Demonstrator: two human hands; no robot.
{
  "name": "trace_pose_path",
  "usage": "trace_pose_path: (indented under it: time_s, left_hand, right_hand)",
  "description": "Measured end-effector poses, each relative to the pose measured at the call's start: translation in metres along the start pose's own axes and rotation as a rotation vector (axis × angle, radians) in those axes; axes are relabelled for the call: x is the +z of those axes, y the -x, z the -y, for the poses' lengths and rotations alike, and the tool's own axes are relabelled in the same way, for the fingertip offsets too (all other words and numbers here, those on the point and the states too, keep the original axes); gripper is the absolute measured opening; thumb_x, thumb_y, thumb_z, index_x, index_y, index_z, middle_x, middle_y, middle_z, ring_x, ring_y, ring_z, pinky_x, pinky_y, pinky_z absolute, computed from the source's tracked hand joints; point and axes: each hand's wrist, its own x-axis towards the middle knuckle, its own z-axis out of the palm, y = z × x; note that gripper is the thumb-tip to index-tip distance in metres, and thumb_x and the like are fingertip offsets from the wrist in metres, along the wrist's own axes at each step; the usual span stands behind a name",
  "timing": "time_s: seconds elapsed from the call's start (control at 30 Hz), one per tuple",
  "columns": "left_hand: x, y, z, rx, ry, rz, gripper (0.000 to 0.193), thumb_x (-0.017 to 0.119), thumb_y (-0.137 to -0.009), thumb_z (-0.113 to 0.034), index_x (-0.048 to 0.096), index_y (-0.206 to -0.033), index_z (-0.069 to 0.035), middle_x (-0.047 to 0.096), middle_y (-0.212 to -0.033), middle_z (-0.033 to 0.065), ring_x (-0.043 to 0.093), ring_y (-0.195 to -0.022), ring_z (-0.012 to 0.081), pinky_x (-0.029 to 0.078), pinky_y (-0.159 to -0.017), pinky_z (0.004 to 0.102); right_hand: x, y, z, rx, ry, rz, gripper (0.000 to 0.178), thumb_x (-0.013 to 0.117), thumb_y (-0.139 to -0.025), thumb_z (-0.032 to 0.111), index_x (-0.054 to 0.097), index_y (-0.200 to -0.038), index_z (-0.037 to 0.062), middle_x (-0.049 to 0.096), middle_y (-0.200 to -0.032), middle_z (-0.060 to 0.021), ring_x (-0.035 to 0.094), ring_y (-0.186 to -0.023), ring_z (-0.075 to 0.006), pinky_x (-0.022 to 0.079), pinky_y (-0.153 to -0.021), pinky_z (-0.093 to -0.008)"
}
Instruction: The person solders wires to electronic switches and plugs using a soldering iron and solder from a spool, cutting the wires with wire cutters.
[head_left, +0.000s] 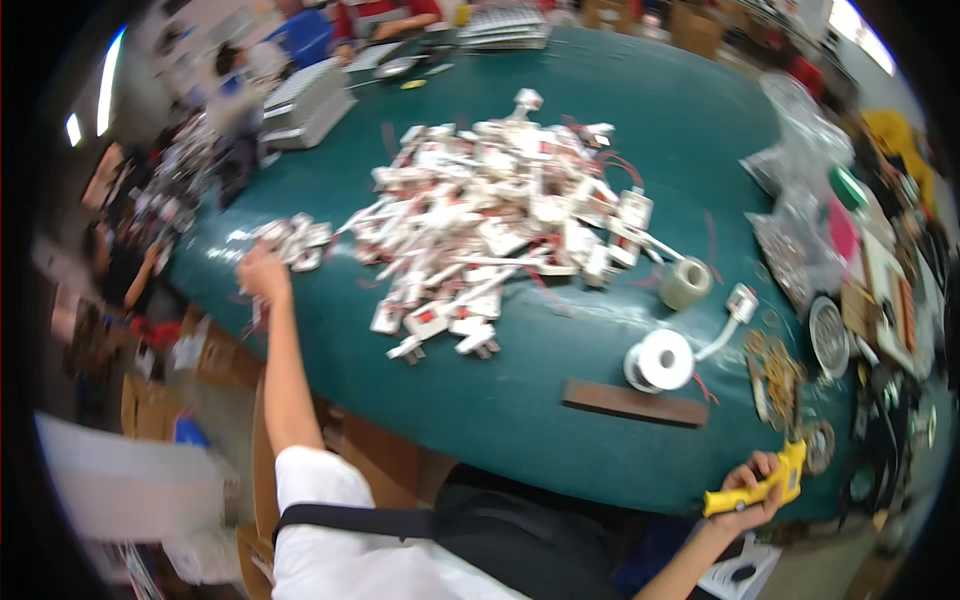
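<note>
My left hand [264, 272] reaches out over the left side of the table, at the edge of a small cluster of white plastic electrical parts [300, 243]. Its fingers are blurred, and whether they grip a part cannot be made out. At the lower right, my right hand [745, 492] is closed around the yellow handle of a soldering gun [787, 478], whose metal tip points away from me. A large heap of white switch and plug parts with red wires [480, 210] fills the middle of the table.
On the green table [480, 385] lie a spool of solder [660, 361], a roll of tape [685, 283], a dark bar [634, 403] and rubber bands [772, 375]. Plastic bags [800, 235] crowd the right edge. Stacked trays [305, 105] stand far left; a person in red [385, 20] sits opposite.
</note>
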Motion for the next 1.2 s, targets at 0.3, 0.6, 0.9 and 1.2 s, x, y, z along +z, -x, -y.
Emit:
trace_pose_path:
  time_s: [0.3, 0.6, 0.9, 1.2]
  left_hand:
    - [-0.146, 0.151, -0.31, 1.229, 1.022, 0.629, 0.021, 0.068, -0.079, -0.004, 0.068, -0.099, -0.005, 0.065, -0.093, 0.0089, 0.063, -0.087, 0.024, 0.049, -0.078, 0.0325]
    - [-0.097, 0.222, -0.472, 1.706, 0.517, 0.446, 0.009, 0.061, -0.075, -0.013, 0.067, -0.079, -0.008, 0.062, -0.09, 0.0077, 0.063, -0.088, 0.0254, 0.054, -0.074, 0.0386]
    - [-0.179, 0.145, -0.394, 1.18, 1.309, 0.539, 0.016, 0.068, -0.075, 0.002, 0.064, -0.089, -0.004, 0.063, -0.087, 0.0072, 0.063, -0.074, 0.0155, 0.05, -0.065, 0.0271]
    - [-0.221, 0.226, -0.335, 1.605, 1.636, 0.648, 0.017, 0.068, -0.07, 0.005, 0.066, -0.087, 0.003, 0.065, -0.1, 0.0156, 0.067, -0.086, 0.0265, 0.056, -0.072, 0.03]
  right_hand:
    - [0.005, 0.0, -0.005, 0.014, -0.056, -0.012, 0.028, 0.058, -0.086, 0.011, 0.043, -0.109, 0.0023, 0.046, -0.1, -0.0045, 0.044, -0.092, -0.0157, 0.046, -0.065, -0.0262]
    - [0.004, 0.003, -0.005, -0.046, -0.042, -0.007, 0.028, 0.057, -0.087, 0.012, 0.043, -0.109, 0.0016, 0.046, -0.101, -0.0054, 0.044, -0.091, -0.0159, 0.046, -0.067, -0.0269]
    - [-0.003, 0.002, -0.002, -0.033, -0.052, -0.017, 0.042, 0.059, -0.086, 0.012, 0.041, -0.123, 0.0015, 0.046, -0.102, -0.0062, 0.041, -0.091, -0.0162, 0.045, -0.064, -0.0261]
    - [0.041, -0.002, -0.016, -0.065, 0.3, 0.088, 0.054, 0.06, -0.084, 0.006, 0.033, -0.13, 0.0006, 0.041, -0.095, -0.0079, 0.035, -0.086, -0.0161, 0.042, -0.058, -0.0231]
